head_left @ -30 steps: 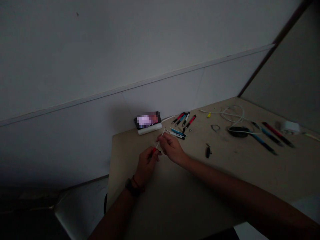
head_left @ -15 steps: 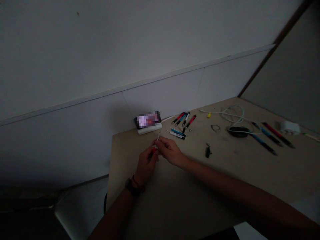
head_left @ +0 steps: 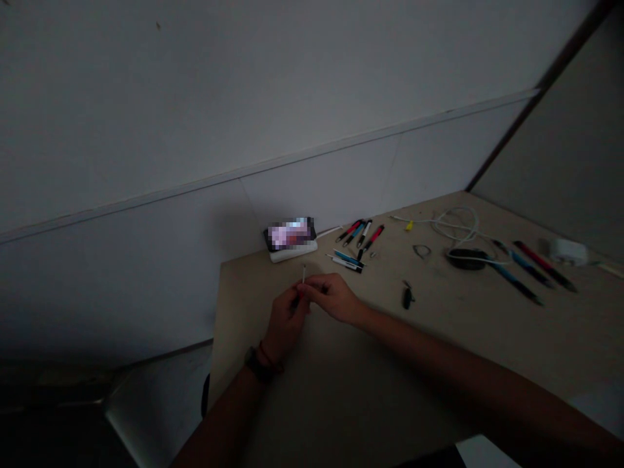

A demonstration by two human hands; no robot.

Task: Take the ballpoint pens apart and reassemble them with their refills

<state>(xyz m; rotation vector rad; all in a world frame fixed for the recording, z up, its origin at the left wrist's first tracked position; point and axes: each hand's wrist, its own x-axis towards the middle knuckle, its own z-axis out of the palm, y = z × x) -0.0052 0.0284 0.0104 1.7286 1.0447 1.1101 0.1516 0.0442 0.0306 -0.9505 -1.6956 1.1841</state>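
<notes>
Both my hands meet over the beige table (head_left: 341,390) near its far left corner. My left hand (head_left: 285,322) is closed around a red pen barrel, mostly hidden in the fingers. My right hand (head_left: 331,296) pinches a thin white refill (head_left: 303,274), whose tip sticks up just above the fingers. The two hands touch at the fingertips. A dark watch and a red band sit on my left wrist.
A phone (head_left: 290,233) lies on a white power bank by the wall. Several pens (head_left: 361,234) lie behind my hands, more pens (head_left: 524,266) at the right. A white cable (head_left: 453,224), a dark round thing (head_left: 467,257) and a small black part (head_left: 406,298) also lie there.
The white refill has slid down into the red barrel; less of it shows now. My right hand has moved closer to my left hand.
</notes>
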